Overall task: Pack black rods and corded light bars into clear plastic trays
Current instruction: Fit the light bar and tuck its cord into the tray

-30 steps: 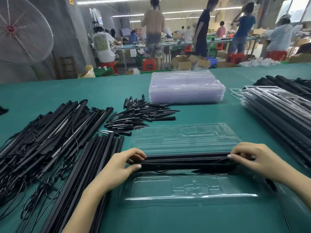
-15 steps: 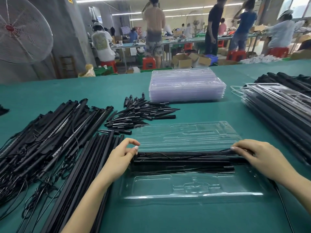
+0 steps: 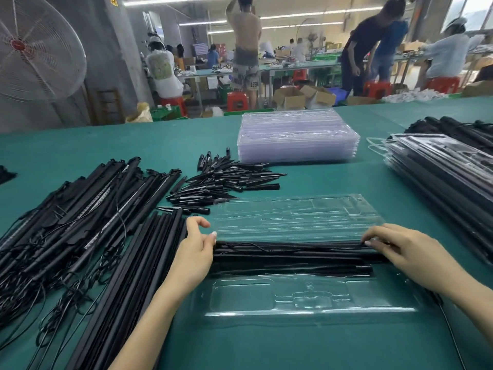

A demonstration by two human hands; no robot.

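While both hands (image 3: 194, 252) bracket the rods (image 3: 293, 256), fingers (image 3: 373, 237) curl.

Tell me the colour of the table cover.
Teal green table cover, clearest in the head view.

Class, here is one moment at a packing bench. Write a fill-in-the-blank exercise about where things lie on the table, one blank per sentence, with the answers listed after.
1. The black rods lie across the open clear tray, with one ____ at each end.
2. The table is covered in ____ cloth.
3. The stack of empty trays lies on the ____ side of the open tray.
4. The pile of short black spikes lies beside the left hand, not the ____ hand.

Missing words: hand; green; far; right
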